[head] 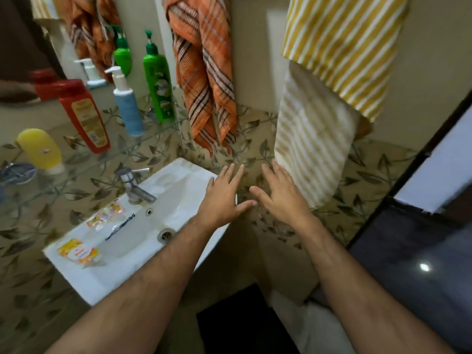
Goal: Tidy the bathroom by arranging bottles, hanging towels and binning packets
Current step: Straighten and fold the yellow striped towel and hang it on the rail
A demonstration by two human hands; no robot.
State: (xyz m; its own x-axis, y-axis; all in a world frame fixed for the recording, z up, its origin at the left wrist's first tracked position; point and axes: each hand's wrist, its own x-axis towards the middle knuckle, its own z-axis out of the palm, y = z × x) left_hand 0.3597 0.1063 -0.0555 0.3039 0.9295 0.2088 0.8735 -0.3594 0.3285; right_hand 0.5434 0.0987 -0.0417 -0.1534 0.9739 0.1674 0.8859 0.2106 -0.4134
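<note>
My left hand (224, 192) and my right hand (281, 192) are stretched out side by side, fingers straight, holding nothing, above the right corner of the white sink (194, 172). On the glass shelf (158, 129) stand a green pump bottle (158, 83), a blue and white pump bottle (127, 106), a red bottle (84, 116) and a yellow tube (40, 150). An orange checked towel (207, 72) hangs on the wall. A yellow striped towel (339, 47) hangs to its right, its lower end just beyond my right fingertips. Packets (78, 251) (106, 215) lie on the sink's rim.
A metal tap (135, 186) stands at the back of the sink. A mirror (51, 34) behind the shelf reflects the bottles and towel. A dark-framed door (421, 238) is at the right. A dark mat (237, 325) lies on the floor below.
</note>
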